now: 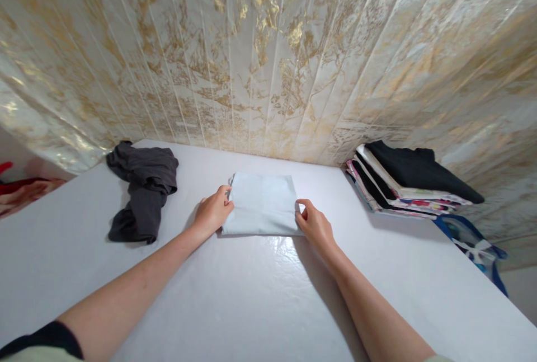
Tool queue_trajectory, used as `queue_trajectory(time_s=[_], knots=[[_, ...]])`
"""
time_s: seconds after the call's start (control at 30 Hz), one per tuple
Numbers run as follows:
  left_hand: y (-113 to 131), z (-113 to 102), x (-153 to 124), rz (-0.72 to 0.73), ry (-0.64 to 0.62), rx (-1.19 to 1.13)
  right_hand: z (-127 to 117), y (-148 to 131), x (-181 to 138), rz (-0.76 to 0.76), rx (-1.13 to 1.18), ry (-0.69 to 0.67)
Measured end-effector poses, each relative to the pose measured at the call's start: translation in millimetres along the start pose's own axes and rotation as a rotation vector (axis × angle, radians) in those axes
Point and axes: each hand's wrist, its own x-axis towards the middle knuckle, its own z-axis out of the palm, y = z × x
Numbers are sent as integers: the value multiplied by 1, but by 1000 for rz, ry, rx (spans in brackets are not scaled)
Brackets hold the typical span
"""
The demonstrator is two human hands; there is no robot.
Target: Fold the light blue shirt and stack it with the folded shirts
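A pale blue garment (263, 205), folded into a flat rectangle, lies on the white table (251, 295) in front of me. At its left edge my left hand (213, 211) is closed, with thumb and fingers pinching the cloth. My right hand (314, 225) is at the opposite edge, thumb and index finger pinched on the side of the fabric. A little greyish patterned material peeks out at the garment's upper left corner. What kind of garment it is cannot be made out from the folds.
A crumpled dark grey garment (146, 183) lies at the left. At the back right stands a stack of folded clothes (411, 177), black on top. A blue-edged bag (474, 244) is beyond the right table edge. A gold-patterned curtain (268, 71) hangs behind the table.
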Motion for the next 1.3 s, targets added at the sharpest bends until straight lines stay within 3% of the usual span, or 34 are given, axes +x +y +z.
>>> queue_trajectory(time_s=[0.27,0.5,0.73,0.9,1.07,1.3], knots=[[-4,-1,14,-91,60,50,-9,3,21,49,55,-11],[-2,1,39,-117,-11,-14,0,0,55,137,46,-22],[-3,8,36,-113,121,73,6,-10,46,135,-50,68],[-2,5,35,-59,93,154,3,-13,45,142,-100,43],[-6,6,59,-102,52,10,0,-5,69,88,12,24],[-5,8,92,-169,49,-30,9,-13,97,173,38,59]])
